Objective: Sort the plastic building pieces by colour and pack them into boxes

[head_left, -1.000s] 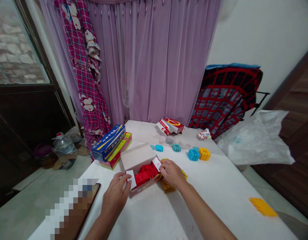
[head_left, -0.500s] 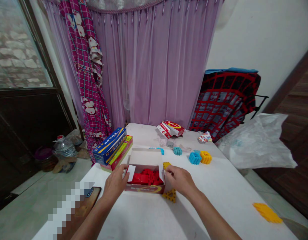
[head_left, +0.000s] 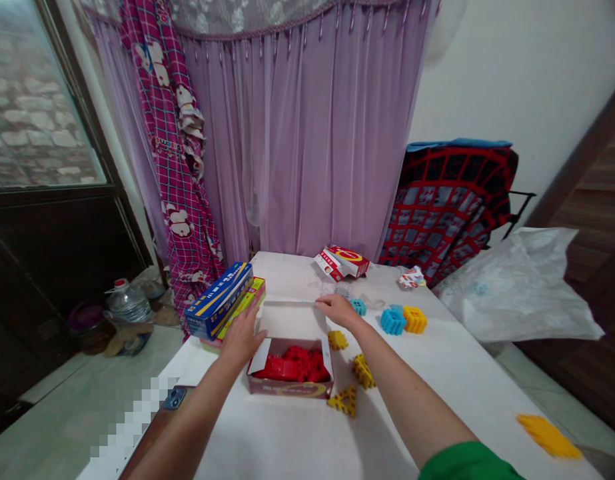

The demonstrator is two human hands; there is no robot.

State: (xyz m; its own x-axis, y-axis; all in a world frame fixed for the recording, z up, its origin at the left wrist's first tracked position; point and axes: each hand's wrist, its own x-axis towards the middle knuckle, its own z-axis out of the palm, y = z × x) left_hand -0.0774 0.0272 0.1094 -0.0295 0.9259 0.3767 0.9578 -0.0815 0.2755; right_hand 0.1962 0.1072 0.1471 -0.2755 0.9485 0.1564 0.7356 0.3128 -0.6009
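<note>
A small red cardboard box (head_left: 292, 390) stands open on the table, filled with red plastic toy pieces (head_left: 300, 365). Its white-lined lid (head_left: 293, 320) is tilted up at the back. With fingers closed, my right hand (head_left: 338, 312) pinches the lid's far right corner. My left hand (head_left: 243, 337) is open by the lid's left side, fingers stretched forward and thumb near the box's left flap. Whether it touches the lid, I cannot tell. Yellow toothed pieces lie right of the box: a triangle (head_left: 344, 401), a wheel-like piece (head_left: 364, 371) and a smaller one (head_left: 338, 340).
Left of the lid, a blue box (head_left: 220, 300) rests on a yellow-and-red box (head_left: 252, 293). Blue blocks (head_left: 392, 321) and a yellow block (head_left: 416, 320) sit to the right. A torn red-and-white box (head_left: 342, 262) lies at the back. A phone (head_left: 174, 398) lies front left.
My right hand has moved from the box's right side up and away to the lid's far corner. My left hand has shifted slightly forward, off the left flap.
</note>
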